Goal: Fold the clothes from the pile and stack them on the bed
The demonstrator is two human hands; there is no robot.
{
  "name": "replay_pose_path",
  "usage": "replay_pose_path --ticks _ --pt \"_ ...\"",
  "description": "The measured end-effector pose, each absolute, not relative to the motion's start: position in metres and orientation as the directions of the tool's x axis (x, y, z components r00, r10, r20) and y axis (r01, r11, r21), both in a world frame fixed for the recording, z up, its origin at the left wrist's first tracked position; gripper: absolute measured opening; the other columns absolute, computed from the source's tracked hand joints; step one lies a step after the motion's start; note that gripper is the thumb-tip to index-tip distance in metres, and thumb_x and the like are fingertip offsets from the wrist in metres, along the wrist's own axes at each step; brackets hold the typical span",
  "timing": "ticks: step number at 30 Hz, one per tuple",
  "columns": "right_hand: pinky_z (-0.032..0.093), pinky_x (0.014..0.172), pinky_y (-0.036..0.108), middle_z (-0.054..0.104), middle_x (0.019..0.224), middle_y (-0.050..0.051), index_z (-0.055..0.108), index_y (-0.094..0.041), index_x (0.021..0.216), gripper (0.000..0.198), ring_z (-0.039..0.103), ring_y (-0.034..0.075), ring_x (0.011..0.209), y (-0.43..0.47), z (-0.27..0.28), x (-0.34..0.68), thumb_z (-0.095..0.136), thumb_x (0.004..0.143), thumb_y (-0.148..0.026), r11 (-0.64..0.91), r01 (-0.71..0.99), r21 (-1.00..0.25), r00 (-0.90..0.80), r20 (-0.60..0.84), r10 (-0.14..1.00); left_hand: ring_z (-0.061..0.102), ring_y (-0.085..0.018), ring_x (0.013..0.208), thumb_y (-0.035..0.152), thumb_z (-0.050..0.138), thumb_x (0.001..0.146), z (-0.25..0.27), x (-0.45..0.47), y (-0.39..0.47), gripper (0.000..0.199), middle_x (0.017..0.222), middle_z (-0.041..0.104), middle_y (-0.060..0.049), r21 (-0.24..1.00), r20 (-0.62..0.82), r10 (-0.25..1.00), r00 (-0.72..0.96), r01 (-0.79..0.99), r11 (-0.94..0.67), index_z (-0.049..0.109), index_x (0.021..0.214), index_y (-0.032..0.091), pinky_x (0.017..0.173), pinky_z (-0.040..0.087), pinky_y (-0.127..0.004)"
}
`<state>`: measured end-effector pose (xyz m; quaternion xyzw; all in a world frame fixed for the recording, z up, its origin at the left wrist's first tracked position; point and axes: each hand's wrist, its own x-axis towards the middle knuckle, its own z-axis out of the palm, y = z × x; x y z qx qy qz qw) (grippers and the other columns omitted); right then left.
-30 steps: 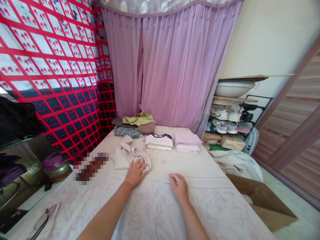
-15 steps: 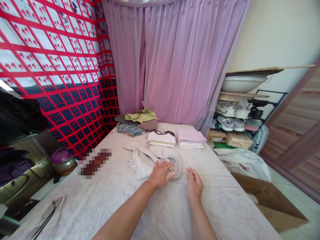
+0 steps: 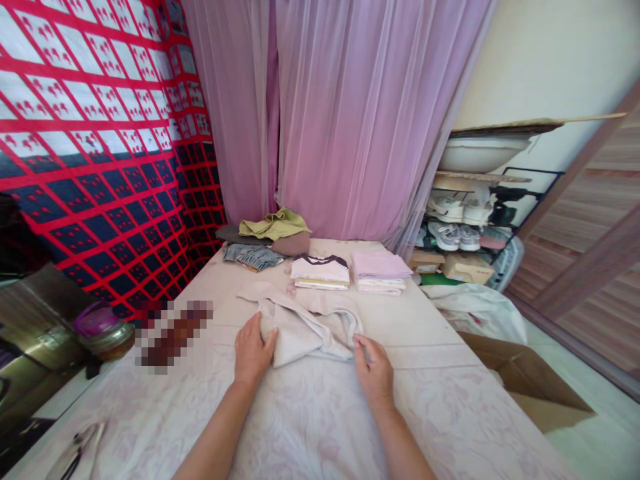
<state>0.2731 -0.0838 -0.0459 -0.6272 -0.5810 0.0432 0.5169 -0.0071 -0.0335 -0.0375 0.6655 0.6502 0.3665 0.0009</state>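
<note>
A pale grey-beige ribbed garment [image 3: 295,333] lies loosely bunched on the bed in front of me; its exact kind is hidden by the folds. My left hand [image 3: 254,350] rests at the garment's left edge, fingers stretched forward and thumb spread apart on the near side. At the opposite side, my right hand [image 3: 374,368] pinches the right edge between thumb and fingertips. Beyond the garment sit a folded white top with a dark collar [image 3: 320,270] and a folded lilac cloth [image 3: 381,264], each on a small stack.
Trousers and other clothes [image 3: 273,230] are heaped at the far left corner. A blurred reddish patch [image 3: 175,333] and a purple-lidded jar [image 3: 103,330] are on the left. Right of the bed stand an open cardboard box [image 3: 535,380] and a shoe rack [image 3: 460,220].
My left hand has moved left, off the garment's middle to its left edge. My right hand has moved left onto the right edge. The garment is more spread, and the view has shifted slightly.
</note>
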Motion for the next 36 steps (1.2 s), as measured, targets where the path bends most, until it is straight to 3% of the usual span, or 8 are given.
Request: replay_pose_path --ticks 11,15,19,23,25,29,31,36 --pt "0.041 0.097 0.035 0.061 0.127 0.010 0.055 -0.018 0.127 0.047 0.055 0.023 0.114 0.005 0.034 0.166 0.054 0.080 -0.027 0.299 0.817 -0.493 -0.119 0.363 0.924 0.065 -0.021 0.094 0.035 0.038 0.091 -0.034 -0.015 -0.032 0.047 0.102 0.070 -0.009 0.772 0.311 0.929 -0.199 0.623 -0.125 0.047 0.133 0.015 0.083 0.050 -0.036" --pt "0.045 0.085 0.036 0.073 0.094 0.008 0.067 -0.021 0.101 0.032 0.064 0.026 0.094 0.029 0.031 0.138 0.063 0.069 -0.023 0.153 0.786 -0.599 -0.021 0.222 0.975 0.066 -0.021 0.095 0.034 0.038 0.091 -0.036 -0.016 -0.031 0.046 0.103 0.070 -0.009 0.780 0.324 0.927 -0.189 0.607 -0.149 0.047 0.132 0.015 0.082 0.051 -0.035" --pt "0.047 0.078 0.030 0.072 0.090 0.006 0.069 -0.021 0.091 0.029 0.065 0.022 0.089 0.037 0.029 0.183 0.042 0.081 -0.026 0.064 0.712 -0.700 0.215 0.304 0.928 0.064 -0.022 0.101 0.037 0.041 0.090 -0.037 -0.013 -0.030 0.048 0.108 0.069 -0.010 0.747 0.339 0.923 -0.181 0.648 -0.147 0.046 0.133 0.015 0.085 0.050 -0.036" --pt "0.049 0.079 0.035 0.067 0.096 0.010 0.057 -0.011 0.117 0.049 0.062 0.024 0.094 0.016 0.010 0.280 0.025 0.084 -0.028 -0.058 0.589 -0.806 0.569 0.362 0.738 0.063 -0.025 0.104 0.034 0.049 0.085 -0.037 -0.010 -0.030 0.052 0.114 0.067 -0.013 0.666 0.345 0.928 -0.139 0.733 -0.138 0.046 0.133 0.014 0.090 0.047 -0.039" --pt "0.051 0.078 0.037 0.065 0.097 0.010 0.056 -0.012 0.116 0.046 0.062 0.024 0.091 -0.006 -0.008 0.325 0.038 0.079 -0.032 0.013 0.308 -0.951 0.884 0.291 0.365 0.063 -0.025 0.103 0.032 0.051 0.084 -0.037 -0.010 -0.030 0.051 0.114 0.067 -0.012 0.630 0.348 0.931 -0.106 0.762 -0.149 0.048 0.132 0.015 0.092 0.046 -0.040" --pt "0.048 0.089 0.044 0.056 0.119 0.013 0.046 -0.019 0.128 0.058 0.057 0.027 0.106 -0.040 -0.027 0.365 0.051 0.072 -0.031 0.033 0.306 -0.951 0.947 0.308 0.086 0.063 -0.024 0.098 0.030 0.051 0.084 -0.036 -0.009 -0.030 0.054 0.107 0.068 -0.009 0.599 0.328 0.939 -0.102 0.791 -0.123 0.046 0.135 0.015 0.093 0.045 -0.039" --pt "0.044 0.096 0.046 0.053 0.125 0.015 0.049 -0.018 0.127 0.054 0.053 0.028 0.114 -0.038 -0.015 0.356 0.051 0.075 -0.032 0.001 0.497 -0.868 0.860 0.493 0.130 0.064 -0.023 0.096 0.031 0.052 0.083 -0.035 -0.008 -0.030 0.057 0.103 0.069 -0.008 0.584 0.310 0.945 -0.105 0.805 -0.103 0.043 0.138 0.015 0.092 0.045 -0.039" --pt "0.036 0.103 0.042 0.063 0.120 0.012 0.063 -0.018 0.110 0.036 0.053 0.023 0.116 0.008 0.028 0.295 0.041 0.086 -0.032 0.168 0.805 -0.568 0.307 0.642 0.702 0.062 -0.026 0.100 0.041 0.054 0.084 -0.032 -0.007 -0.033 0.055 0.104 0.069 -0.011 0.531 0.299 0.951 -0.076 0.841 -0.099 0.051 0.131 0.013 0.094 0.043 -0.041"
